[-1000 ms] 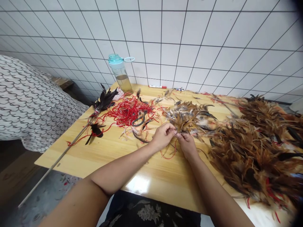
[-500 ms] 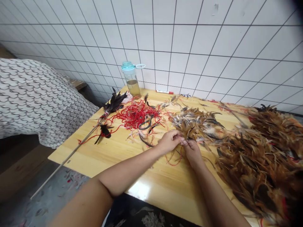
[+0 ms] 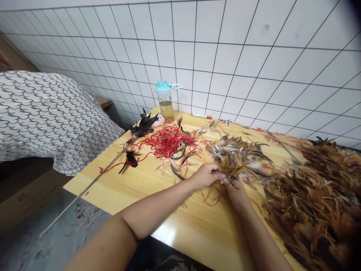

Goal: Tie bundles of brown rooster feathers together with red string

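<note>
My left hand [image 3: 209,175] and my right hand [image 3: 234,190] meet over the wooden table [image 3: 180,212], their fingertips pinched together. Between them is a small bunch of brown feathers [image 3: 229,168], its tips fanning away from me. Both hands look closed on its base; the exact grip is hidden by the fingers. A thin red string [image 3: 211,203] loops below the hands. Just beyond lies a loose pile of grey and brown feathers [image 3: 239,152].
A tangle of red string [image 3: 170,141] lies left of centre. Black feathers [image 3: 144,125] top a long stick [image 3: 87,188] overhanging the table's left edge. A drink bottle [image 3: 166,101] stands by the tiled wall. Bundled brown feathers [image 3: 310,210] cover the right side. Patterned cloth [image 3: 56,116] is at left.
The view has shifted, so the scene sits slightly lower and further right. Both hands stay together at the feather bunch, with little change in their pinch.
</note>
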`<state>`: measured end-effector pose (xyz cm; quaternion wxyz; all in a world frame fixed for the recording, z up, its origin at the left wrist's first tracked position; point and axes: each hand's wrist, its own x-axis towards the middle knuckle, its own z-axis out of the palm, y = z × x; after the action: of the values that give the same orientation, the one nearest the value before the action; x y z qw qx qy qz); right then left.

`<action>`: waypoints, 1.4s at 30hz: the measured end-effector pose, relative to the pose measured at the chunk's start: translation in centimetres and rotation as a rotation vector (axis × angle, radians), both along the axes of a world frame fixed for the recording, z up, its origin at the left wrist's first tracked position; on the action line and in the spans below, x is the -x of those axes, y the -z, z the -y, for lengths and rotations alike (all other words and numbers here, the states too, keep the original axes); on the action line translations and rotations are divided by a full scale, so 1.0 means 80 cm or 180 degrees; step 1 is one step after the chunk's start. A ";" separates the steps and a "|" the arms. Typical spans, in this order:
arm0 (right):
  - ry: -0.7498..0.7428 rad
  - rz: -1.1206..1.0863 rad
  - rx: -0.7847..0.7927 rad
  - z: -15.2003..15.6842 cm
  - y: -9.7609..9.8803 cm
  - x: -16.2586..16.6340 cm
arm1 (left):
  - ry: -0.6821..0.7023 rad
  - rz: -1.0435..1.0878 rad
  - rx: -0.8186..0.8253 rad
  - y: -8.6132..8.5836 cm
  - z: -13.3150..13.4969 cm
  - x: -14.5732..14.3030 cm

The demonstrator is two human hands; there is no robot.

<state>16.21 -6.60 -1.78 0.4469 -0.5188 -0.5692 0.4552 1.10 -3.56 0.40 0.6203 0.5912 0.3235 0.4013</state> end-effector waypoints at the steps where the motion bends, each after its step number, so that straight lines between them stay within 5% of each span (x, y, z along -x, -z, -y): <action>1: -0.0034 0.0033 0.0041 0.002 -0.003 0.000 | 0.0130 0.0074 0.0078 0.000 0.000 0.001; 7: -0.0203 0.0198 0.0189 0.007 -0.006 -0.002 | 0.0423 0.0117 0.0236 0.002 -0.002 0.001; 18: -0.0266 0.0325 0.0211 0.005 0.001 -0.001 | 0.0019 -0.0232 -0.0555 0.001 0.000 -0.002; 24: -0.0216 0.0250 0.0219 0.004 -0.004 -0.002 | 0.0392 0.0012 -0.0217 -0.012 -0.004 0.004; 28: -0.0214 0.0000 0.0281 0.004 -0.011 -0.001 | 0.0110 -0.1339 -0.1056 -0.038 -0.031 0.055; 32: -0.0058 -0.0242 0.0372 0.004 -0.013 0.001 | -0.1128 -0.2830 -0.1599 -0.047 -0.065 0.109; 38: 0.0064 -0.0474 0.0412 0.002 -0.002 0.002 | -0.0836 -0.4027 -0.2006 -0.018 -0.089 0.113; 42: 0.0111 -0.0632 0.0427 0.000 0.004 0.001 | -0.0968 -0.3882 -0.2021 -0.014 -0.096 0.108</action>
<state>16.17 -6.57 -2.07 0.4731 -0.5097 -0.4813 0.5336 -7.54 4.09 1.54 0.0627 0.8115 0.5598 0.1556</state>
